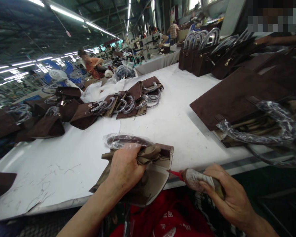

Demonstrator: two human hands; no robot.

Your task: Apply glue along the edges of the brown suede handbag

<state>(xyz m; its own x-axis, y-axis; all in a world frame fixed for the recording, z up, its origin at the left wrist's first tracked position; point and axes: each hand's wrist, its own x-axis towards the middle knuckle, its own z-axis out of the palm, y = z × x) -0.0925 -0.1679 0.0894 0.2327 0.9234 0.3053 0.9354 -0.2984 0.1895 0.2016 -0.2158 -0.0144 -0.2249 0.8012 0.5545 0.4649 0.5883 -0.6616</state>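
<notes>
My left hand (127,168) is closed on a brown handbag (166,151) at the table's front edge, bunching its olive lining (150,154). The bag's plastic-wrapped handle (128,141) lies just beyond my knuckles. My left fingertips are hidden in the folds. In my right hand (227,191) is a glue bottle (199,181) with a worn, whitish body and a red pointed nozzle (176,173). The nozzle tip meets or nearly meets the pale edge of the bag's panel; I cannot tell whether it touches.
Several brown bags with wrapped handles (133,105) lie along the left and back of the white table (177,98). A larger bag (236,95) lies at right, before upright bags (199,59). A blue fan (60,74) stands behind. A person's arm (283,39) reaches in at upper right.
</notes>
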